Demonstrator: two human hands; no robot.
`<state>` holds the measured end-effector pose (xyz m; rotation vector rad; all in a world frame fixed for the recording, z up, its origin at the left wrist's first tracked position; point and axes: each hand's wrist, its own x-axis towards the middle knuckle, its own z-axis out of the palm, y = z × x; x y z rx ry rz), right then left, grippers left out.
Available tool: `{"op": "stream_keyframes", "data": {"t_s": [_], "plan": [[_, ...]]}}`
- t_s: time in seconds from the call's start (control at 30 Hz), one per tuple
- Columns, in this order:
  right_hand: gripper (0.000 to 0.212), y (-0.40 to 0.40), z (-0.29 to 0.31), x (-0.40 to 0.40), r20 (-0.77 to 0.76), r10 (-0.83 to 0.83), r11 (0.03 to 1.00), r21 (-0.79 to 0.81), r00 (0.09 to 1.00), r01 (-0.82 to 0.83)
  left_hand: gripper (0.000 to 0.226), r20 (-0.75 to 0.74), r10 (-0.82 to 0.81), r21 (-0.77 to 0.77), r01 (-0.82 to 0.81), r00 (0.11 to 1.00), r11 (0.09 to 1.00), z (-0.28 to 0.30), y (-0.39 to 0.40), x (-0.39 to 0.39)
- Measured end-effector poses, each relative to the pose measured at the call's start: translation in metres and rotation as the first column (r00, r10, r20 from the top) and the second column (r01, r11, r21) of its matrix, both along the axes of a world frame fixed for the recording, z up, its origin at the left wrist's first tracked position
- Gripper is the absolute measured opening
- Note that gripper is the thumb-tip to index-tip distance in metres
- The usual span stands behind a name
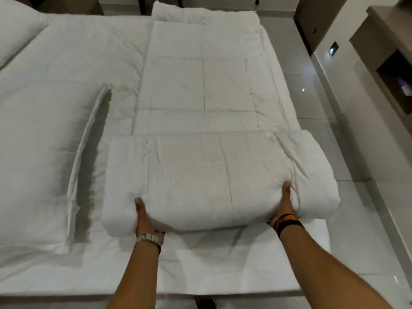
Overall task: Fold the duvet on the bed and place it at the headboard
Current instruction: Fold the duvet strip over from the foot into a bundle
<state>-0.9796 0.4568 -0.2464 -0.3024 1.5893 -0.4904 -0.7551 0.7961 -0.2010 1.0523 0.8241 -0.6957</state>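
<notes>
Clearly the person is working from the near edge of the bed (200, 270), both arms reaching forward over the sheet. The duvet (200, 90) is lying as a long narrow strip running away toward the far end, and its near end is doubled over into a thick fold (211, 181) sitting just in front of the hands.

The left hand (145, 221) is gripping the fold's front edge near its left corner, thumb pressing on top while the fingers are tucking underneath, out of sight. The right hand (286, 206) is doing the same near the right corner, thumb digging into the padding so the cloth is puckering around it. So both hands are closed on the fold, set wide apart, I would say to keep the bulky layers square and stop them sliding as the bundle is turned over again.

A pillow (44, 157) is lying to the left, near the fold but not touching it, leaving the strip free. Folding looks about a third done; the bundle is not yet at the headboard, which I cannot make out with certainty.
</notes>
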Motion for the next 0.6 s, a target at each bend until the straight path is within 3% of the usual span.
{"op": "stream_keyframes", "data": {"t_s": [0.03,0.13,0.2,0.27,0.37,0.5,0.6], "plan": [[0.162,-0.008,-0.010,0.001,-0.024,0.002,1.000,0.028,1.000,-0.001,0.080,-0.015,0.008,0.021,-0.008,1.000,1.000,-0.011,0.000,0.007],[0.167,-0.007,-0.013,0.006,-0.050,-0.083,0.997,-0.005,0.995,0.082,0.114,-0.048,0.146,0.171,-0.136,0.988,0.976,-0.029,0.000,0.016],[0.174,0.007,0.017,0.016,-0.126,-0.085,0.993,-0.098,0.988,0.073,0.117,0.036,0.283,0.254,-0.282,0.959,0.925,-0.027,-0.004,0.020],[0.164,0.018,0.038,0.014,-0.150,-0.060,0.987,-0.155,0.987,0.037,0.120,0.135,0.342,0.268,-0.367,0.930,0.891,-0.015,-0.008,0.025],[0.167,0.031,0.056,-0.011,-0.125,-0.057,0.976,-0.215,0.991,0.029,0.109,0.205,0.346,0.267,-0.392,0.916,0.880,0.029,-0.013,0.003],[0.122,0.065,0.098,-0.055,-0.084,-0.017,0.968,-0.252,0.996,-0.005,0.090,0.245,0.289,0.322,-0.359,0.925,0.876,0.070,0.010,-0.050],[0.125,0.109,0.122,-0.115,-0.132,0.006,0.987,-0.160,0.991,-0.027,0.094,0.191,0.291,0.337,-0.341,0.937,0.877,0.080,0.049,-0.109]]}}
